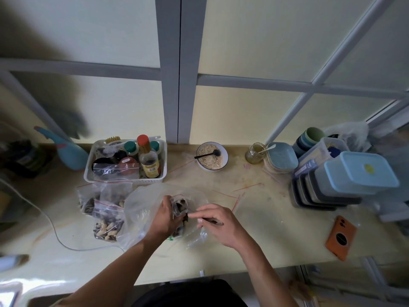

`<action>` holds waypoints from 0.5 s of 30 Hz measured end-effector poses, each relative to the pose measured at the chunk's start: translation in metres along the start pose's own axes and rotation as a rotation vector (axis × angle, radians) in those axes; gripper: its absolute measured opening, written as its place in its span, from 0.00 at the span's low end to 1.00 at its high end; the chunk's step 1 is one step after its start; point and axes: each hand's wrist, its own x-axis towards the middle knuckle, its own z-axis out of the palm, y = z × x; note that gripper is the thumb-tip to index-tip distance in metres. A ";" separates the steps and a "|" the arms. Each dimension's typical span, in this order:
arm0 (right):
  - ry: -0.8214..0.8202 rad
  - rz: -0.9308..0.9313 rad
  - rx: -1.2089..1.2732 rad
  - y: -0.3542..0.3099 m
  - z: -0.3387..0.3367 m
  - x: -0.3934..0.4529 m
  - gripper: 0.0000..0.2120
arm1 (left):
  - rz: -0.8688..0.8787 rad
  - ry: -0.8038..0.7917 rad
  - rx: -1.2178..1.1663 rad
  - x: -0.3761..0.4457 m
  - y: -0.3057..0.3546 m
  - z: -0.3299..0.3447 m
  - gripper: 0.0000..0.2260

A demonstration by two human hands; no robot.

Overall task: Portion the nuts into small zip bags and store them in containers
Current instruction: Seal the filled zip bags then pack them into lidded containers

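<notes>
While filled zip bags point(106, 216) lie on the counter point(265, 209) at left, the left hand point(164, 216) curls its grip around a small bag of nuts point(180, 207); the right hand point(218, 224), palm down, pinches a spoon point(213, 222).

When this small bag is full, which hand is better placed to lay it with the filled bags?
Probably the left hand: it already holds the small bag, and the filled bags lie on its side. The right hand holds a spoon.

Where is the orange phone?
In the head view, the orange phone lies on the right side of the table, near its front edge. It sits just in front of the stack of containers, well right of both hands.
</notes>
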 end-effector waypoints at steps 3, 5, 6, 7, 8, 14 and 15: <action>-0.019 -0.023 -0.022 0.000 -0.002 0.001 0.14 | 0.009 0.002 -0.002 0.000 0.002 -0.001 0.22; -0.014 -0.034 -0.029 0.000 -0.003 0.000 0.14 | 0.002 0.004 -0.008 0.000 0.002 -0.001 0.22; -0.005 -0.038 -0.031 0.001 -0.004 0.000 0.14 | -0.009 0.002 -0.012 -0.001 0.003 -0.001 0.22; 0.002 -0.041 -0.031 0.001 -0.004 -0.001 0.13 | -0.015 0.002 -0.014 -0.001 0.003 -0.002 0.22; 0.004 -0.043 -0.034 0.002 -0.004 -0.002 0.13 | -0.023 0.003 -0.017 -0.002 0.003 -0.002 0.21; 0.125 -0.040 0.093 0.000 -0.004 -0.005 0.12 | -0.079 0.015 0.036 -0.003 0.003 -0.002 0.18; 0.180 -0.053 0.109 -0.001 -0.004 -0.006 0.12 | -0.082 0.018 0.040 -0.004 0.003 -0.002 0.16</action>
